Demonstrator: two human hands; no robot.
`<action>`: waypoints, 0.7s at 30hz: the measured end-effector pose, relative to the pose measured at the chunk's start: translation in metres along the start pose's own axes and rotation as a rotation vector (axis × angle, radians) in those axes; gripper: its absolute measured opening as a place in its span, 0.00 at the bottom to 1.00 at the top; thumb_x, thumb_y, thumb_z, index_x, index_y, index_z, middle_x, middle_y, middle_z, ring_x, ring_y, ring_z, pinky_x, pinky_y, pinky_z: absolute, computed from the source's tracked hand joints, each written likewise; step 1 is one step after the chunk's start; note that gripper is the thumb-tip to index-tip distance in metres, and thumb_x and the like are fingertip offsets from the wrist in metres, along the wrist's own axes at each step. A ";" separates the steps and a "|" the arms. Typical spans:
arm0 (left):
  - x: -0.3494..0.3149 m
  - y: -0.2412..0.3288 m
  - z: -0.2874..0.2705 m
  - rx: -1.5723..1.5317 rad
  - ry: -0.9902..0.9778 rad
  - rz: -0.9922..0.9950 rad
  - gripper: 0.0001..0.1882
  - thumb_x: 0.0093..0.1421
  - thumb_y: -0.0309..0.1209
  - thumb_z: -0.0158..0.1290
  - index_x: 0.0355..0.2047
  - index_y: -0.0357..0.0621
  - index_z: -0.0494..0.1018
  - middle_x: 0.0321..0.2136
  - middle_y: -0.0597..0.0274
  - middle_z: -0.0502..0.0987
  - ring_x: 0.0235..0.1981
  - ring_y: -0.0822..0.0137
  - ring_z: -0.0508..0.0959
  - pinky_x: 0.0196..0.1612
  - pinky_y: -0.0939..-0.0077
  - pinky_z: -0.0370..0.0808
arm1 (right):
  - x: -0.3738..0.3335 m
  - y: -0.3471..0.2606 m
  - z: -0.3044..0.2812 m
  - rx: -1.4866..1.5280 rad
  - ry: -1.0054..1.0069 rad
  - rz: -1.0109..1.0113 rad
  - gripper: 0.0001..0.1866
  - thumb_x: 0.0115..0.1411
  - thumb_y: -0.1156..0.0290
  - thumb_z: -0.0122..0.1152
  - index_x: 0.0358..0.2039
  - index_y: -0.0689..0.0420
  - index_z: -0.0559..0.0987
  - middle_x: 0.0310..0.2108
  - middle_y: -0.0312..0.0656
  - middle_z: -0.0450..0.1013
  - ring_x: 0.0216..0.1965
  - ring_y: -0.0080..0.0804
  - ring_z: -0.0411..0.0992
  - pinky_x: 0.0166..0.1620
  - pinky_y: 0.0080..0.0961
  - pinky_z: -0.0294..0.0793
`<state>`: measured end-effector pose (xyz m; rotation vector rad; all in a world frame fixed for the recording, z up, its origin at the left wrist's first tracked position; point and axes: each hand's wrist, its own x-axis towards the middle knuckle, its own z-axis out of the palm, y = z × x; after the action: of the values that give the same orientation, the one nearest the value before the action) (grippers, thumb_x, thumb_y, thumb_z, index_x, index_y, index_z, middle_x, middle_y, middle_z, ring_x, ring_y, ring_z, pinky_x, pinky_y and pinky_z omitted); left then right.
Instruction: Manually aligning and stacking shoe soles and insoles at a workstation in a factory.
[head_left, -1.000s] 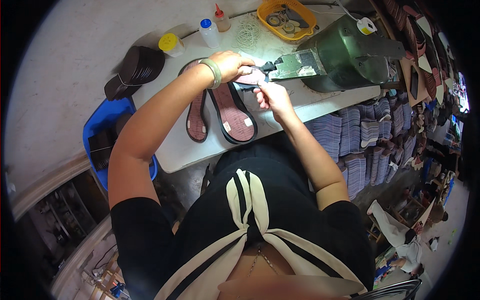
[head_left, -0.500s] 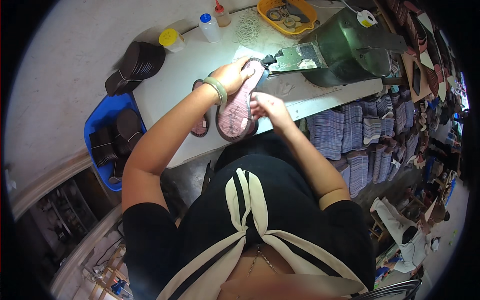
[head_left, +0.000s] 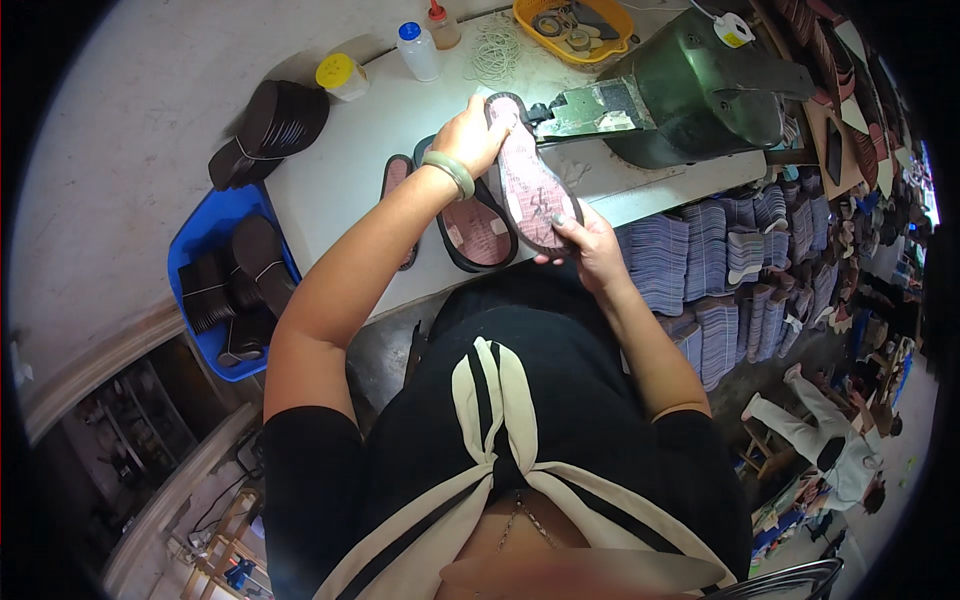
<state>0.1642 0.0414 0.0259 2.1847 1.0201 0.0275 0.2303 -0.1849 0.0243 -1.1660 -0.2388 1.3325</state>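
Note:
A pink shoe sole (head_left: pixel 532 190) with a dark edge and handwritten marks is held tilted beside the narrow arm of a green sewing machine (head_left: pixel 680 95). My left hand (head_left: pixel 474 136) is closed on its far end, close to the machine's head. On its near end is my right hand (head_left: pixel 594 246), thumb on top and fingers curled beneath. Two more pink soles with dark rims lie to the left on the white table: one (head_left: pixel 476 236) partly under the held sole, the other (head_left: pixel 398 172) partly covered by my left forearm.
Bottles with blue (head_left: pixel 420 55) and red caps, a yellow-lidded jar (head_left: pixel 341 77) and a yellow basket (head_left: pixel 585 50) stand at the back. Bundled dark soles lean at left above a blue bin (head_left: pixel 190 240). Stacked striped soles (head_left: pixel 655 265) sit right; a person (head_left: pixel 820 440) is beyond.
The held sole's near end has swung right, uncovering the sole beneath. My right hand has moved from its side to gripping its near end. My left hand has shifted slightly.

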 end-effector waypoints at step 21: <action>-0.001 -0.066 0.021 -0.148 0.485 0.045 0.43 0.52 0.50 0.57 0.60 0.35 0.55 0.51 0.36 0.67 0.53 0.46 0.69 0.53 0.61 0.67 | 0.061 0.052 0.046 -0.703 0.159 -0.459 0.18 0.60 0.67 0.56 0.48 0.62 0.70 0.35 0.48 0.76 0.26 0.34 0.77 0.29 0.27 0.76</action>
<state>0.1262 0.0568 -0.0301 2.1078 1.1836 0.6605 0.1829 -0.1201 -0.0221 -1.6633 -0.8525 0.7493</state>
